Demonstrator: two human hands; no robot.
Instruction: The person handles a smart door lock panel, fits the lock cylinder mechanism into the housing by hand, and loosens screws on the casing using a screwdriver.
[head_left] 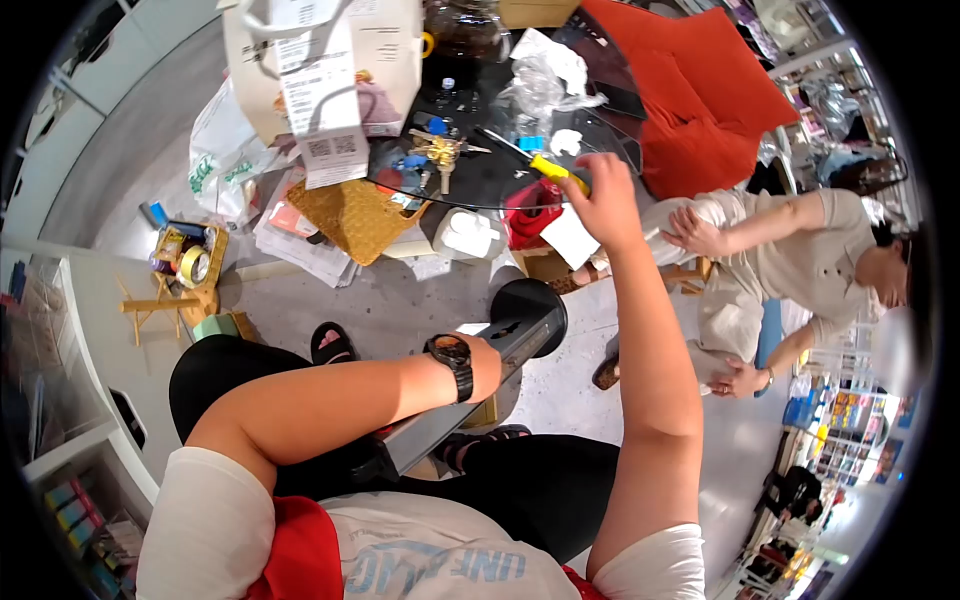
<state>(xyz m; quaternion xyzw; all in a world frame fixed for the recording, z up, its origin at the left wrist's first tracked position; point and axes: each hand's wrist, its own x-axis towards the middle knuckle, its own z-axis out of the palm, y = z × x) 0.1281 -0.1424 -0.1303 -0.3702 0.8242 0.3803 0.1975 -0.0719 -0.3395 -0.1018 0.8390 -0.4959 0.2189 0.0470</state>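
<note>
1. The right hand [608, 197] is at the near right edge of the dark glass desk [475, 188], its grip closed, thumb and fingers together on the handle end of a yellow screwdriver [549, 167]
2. The screwdriver slants over the desk, handle towards the body, shaft pointing away and to the left, its tip near a bunch of keys [440, 153]
3. The left hand [484, 365], with a black watch [460, 370] on its wrist, is on a long grey bar [430, 435]; its fingers are mostly hidden, so I cannot tell whether that grip is clamped
4. The bar slants in front of the body, a round black disc [515, 297] at its far end
5. Beyond the screwdriver is crumpled clear plastic [538, 95]; at the desk's left stands a paper bag [388, 60] with a long receipt [322, 100] against it
6. To the right, near an orange cushion [700, 90], sits another person [775, 250]
</note>
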